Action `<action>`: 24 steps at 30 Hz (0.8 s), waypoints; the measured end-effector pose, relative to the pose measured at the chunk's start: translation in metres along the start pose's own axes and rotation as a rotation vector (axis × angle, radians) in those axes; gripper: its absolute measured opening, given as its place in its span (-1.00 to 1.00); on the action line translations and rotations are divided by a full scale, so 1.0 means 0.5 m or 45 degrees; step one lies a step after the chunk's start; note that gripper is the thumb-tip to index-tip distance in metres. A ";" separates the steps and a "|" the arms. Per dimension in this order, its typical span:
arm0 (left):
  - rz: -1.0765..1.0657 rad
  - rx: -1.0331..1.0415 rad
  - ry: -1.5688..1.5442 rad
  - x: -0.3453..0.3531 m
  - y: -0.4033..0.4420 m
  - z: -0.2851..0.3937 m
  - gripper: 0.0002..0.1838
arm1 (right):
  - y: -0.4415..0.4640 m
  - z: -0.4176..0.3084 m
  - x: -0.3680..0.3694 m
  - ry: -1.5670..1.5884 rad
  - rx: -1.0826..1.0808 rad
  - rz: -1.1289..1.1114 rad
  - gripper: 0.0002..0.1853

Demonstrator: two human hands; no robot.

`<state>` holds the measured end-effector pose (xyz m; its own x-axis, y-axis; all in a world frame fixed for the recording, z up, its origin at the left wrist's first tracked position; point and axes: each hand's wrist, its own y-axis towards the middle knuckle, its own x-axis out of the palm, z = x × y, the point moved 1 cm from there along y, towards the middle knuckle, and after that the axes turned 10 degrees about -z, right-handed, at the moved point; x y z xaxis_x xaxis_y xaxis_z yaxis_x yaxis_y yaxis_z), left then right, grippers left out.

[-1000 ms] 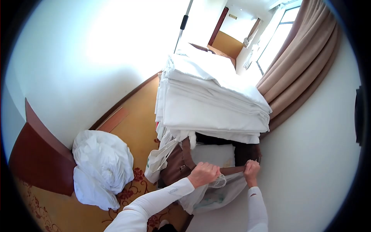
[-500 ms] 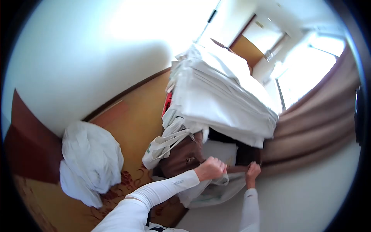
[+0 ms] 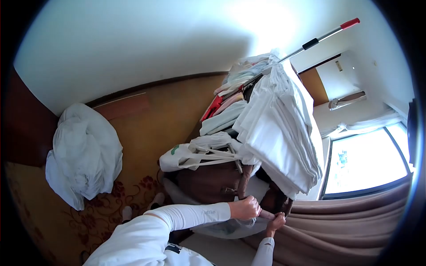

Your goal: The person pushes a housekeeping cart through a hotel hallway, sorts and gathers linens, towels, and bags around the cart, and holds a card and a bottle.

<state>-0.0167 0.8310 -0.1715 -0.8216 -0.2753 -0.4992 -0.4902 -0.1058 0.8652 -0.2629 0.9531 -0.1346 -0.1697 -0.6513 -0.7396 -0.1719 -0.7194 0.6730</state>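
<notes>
My left hand (image 3: 245, 207) is closed around the gathered edge of a translucent plastic bag (image 3: 228, 230) at the rim of a brown cloth bag (image 3: 206, 182). Close by on the right, my right hand (image 3: 276, 222) is closed at the same rim, gripping the plastic bag's edge. A brown strip of the rim stretches between both fists. The plastic hangs below my hands on the near side. Above the brown bag rises a tall stack of folded white linen (image 3: 284, 128). A white tote bag (image 3: 188, 156) with long handles hangs at its left.
A bundle of white cloth (image 3: 84, 153) lies on the patterned carpet at left. Folded towels (image 3: 224, 117) and a pole (image 3: 310, 43) with a red end lie by the linen. Brown curtains (image 3: 337, 221) and a window (image 3: 366, 164) are at right.
The view has swung round, so the linen stack and window show from a different angle. Both hands keep their grip at the rim and now sit closer together.
</notes>
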 end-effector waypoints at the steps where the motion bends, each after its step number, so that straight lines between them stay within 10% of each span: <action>1: 0.001 0.013 0.008 -0.007 0.000 -0.007 -0.82 | 0.000 -0.014 -0.002 -0.139 -0.046 0.025 -0.57; 24: 0.074 0.113 0.085 -0.010 -0.027 -0.032 -0.85 | -0.012 -0.023 0.023 0.128 0.271 0.083 -0.50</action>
<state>-0.0014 0.8182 -0.1801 -0.8297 -0.3419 -0.4412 -0.4683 -0.0035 0.8835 -0.2526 0.9468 -0.1472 -0.0915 -0.7233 -0.6845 -0.3663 -0.6147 0.6985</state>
